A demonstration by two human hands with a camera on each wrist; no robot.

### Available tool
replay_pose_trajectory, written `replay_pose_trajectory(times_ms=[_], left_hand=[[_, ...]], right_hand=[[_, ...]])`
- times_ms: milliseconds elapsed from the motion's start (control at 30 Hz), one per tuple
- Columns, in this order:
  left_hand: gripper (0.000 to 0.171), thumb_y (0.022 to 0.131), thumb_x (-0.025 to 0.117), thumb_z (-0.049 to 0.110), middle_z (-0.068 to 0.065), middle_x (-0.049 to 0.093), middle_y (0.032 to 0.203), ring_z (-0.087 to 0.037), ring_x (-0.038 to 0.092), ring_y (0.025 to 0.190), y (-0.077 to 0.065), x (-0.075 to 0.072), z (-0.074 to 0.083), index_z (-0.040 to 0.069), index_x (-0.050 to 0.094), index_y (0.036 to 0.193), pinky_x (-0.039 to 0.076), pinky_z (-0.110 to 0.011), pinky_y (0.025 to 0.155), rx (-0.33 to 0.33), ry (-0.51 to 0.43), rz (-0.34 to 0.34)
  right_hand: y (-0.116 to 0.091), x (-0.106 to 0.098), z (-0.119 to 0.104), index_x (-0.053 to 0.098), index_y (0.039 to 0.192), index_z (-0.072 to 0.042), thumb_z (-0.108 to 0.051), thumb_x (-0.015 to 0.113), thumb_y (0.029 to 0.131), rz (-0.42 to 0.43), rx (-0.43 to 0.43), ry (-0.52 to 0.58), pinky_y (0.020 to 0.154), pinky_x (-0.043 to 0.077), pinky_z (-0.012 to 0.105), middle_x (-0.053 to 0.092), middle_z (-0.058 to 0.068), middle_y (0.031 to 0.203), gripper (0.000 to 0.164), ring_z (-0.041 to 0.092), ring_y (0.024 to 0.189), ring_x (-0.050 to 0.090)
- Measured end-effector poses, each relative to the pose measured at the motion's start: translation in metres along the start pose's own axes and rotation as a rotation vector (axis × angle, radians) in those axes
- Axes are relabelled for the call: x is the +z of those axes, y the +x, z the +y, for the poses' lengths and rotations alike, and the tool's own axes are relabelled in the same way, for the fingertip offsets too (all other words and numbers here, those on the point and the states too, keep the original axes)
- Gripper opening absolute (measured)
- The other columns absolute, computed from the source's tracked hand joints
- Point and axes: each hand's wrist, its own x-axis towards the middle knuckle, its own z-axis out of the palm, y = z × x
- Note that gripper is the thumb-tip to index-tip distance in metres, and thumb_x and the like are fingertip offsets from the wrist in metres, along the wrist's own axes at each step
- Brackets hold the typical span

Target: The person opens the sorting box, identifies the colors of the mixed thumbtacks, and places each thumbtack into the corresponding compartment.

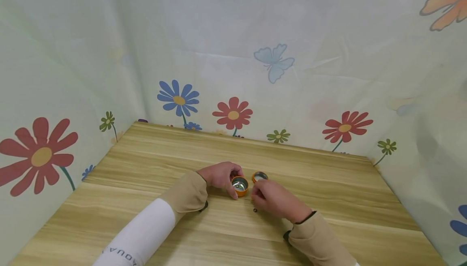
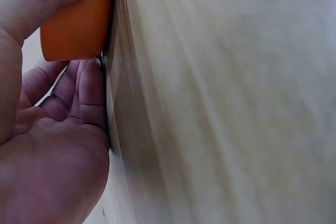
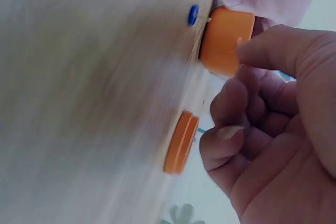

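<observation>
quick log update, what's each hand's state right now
Left hand: closed, holding the orange tin.
Right hand: curled; whether it holds anything cannot be told.

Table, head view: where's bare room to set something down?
Free on the table: back-left, between the left sleeve and the flowered cloth; right, between the right sleeve and the table's right edge; front, between the sleeves. Crowded: the middle, with orange tin, lid, small dark piece, left hand and right hand.

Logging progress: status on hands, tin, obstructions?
Left hand holds orange tin. Right hand beside it, grip unclear. Tin open, lid off, nothing blocking; blue thumbtack nearby.
</observation>
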Motion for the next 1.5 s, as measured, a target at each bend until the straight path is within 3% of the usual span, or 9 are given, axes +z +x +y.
replay_pose_trajectory(times_ms=[267,467,667,767,900,1000,1267,1500], left_hand=[[0.048,0.058,0.09,0.011,0.0,0.062,0.089,-0.016,0.057,0.081,0.001,0.0,-0.001,0.013,0.059,0.095,0.046,-0.023,0.071,-0.018,0.034,0.001],[0.049,0.057,0.09,0.012,0.001,0.062,0.089,-0.014,0.057,0.081,0.003,0.001,-0.004,0.012,0.06,0.096,0.047,-0.024,0.072,-0.02,0.032,0.004],[0.052,0.057,0.09,0.013,-0.001,0.062,0.09,-0.016,0.057,0.081,0.003,0.002,-0.006,0.01,0.06,0.099,0.047,-0.024,0.071,-0.024,0.037,0.008],[0.052,0.057,0.09,0.013,-0.002,0.062,0.091,-0.018,0.057,0.081,0.003,0.003,-0.006,0.009,0.06,0.099,0.047,-0.024,0.07,-0.023,0.033,0.01],[0.052,0.057,0.09,0.014,-0.001,0.062,0.091,-0.018,0.058,0.082,0.004,0.003,-0.006,0.01,0.06,0.098,0.047,-0.023,0.071,-0.024,0.036,0.013],[0.053,0.057,0.091,0.014,-0.002,0.062,0.092,-0.017,0.058,0.082,0.005,0.003,-0.006,0.01,0.06,0.099,0.047,-0.023,0.071,-0.03,0.042,0.015],[0.053,0.057,0.09,0.01,-0.008,0.062,0.094,-0.022,0.058,0.084,0.003,0.003,-0.004,0.004,0.059,0.1,0.047,-0.024,0.071,-0.031,0.001,0.008],[0.051,0.057,0.09,0.011,-0.007,0.062,0.093,-0.018,0.058,0.081,0.002,0.003,-0.003,0.006,0.06,0.099,0.047,-0.024,0.07,-0.018,0.021,0.018]], right_hand=[[0.001,-0.004,-0.002,0.059,0.091,-0.011,-0.012,0.058,0.095,0.07,0.077,0.318,0.053,0.042,0.024,0.053,-0.006,0.072,0.004,0.007,0.06,0.047],[0.0,-0.01,-0.008,0.058,0.093,-0.013,-0.015,0.054,0.098,0.124,0.041,0.525,0.051,0.037,0.024,0.048,0.0,0.069,0.006,0.011,0.057,0.042],[0.0,-0.021,-0.029,0.053,0.097,-0.003,-0.004,0.044,0.101,0.094,-0.039,0.764,0.055,0.038,0.037,0.046,0.015,0.073,0.01,0.024,0.062,0.042],[0.001,-0.018,-0.03,0.05,0.098,0.001,-0.006,0.041,0.102,0.058,-0.051,0.967,0.059,0.038,0.037,0.043,0.019,0.077,0.013,0.027,0.067,0.041],[0.002,-0.016,-0.03,0.046,0.097,0.004,-0.003,0.03,0.104,-0.003,-0.085,1.339,0.062,0.031,0.033,0.035,0.016,0.08,0.018,0.023,0.07,0.035],[0.003,-0.019,-0.035,0.044,0.095,0.001,0.002,0.02,0.104,-0.053,-0.161,1.532,0.063,0.026,0.033,0.03,0.012,0.081,0.026,0.021,0.071,0.031],[0.005,-0.02,-0.04,0.041,0.088,-0.005,-0.003,0.017,0.104,-0.114,-0.318,1.719,0.062,0.023,0.029,0.029,0.005,0.086,0.028,0.016,0.071,0.029],[0.005,-0.02,-0.042,0.042,0.09,-0.007,-0.007,0.02,0.104,-0.151,-0.383,1.774,0.064,0.023,0.028,0.031,0.003,0.088,0.026,0.015,0.072,0.029]])
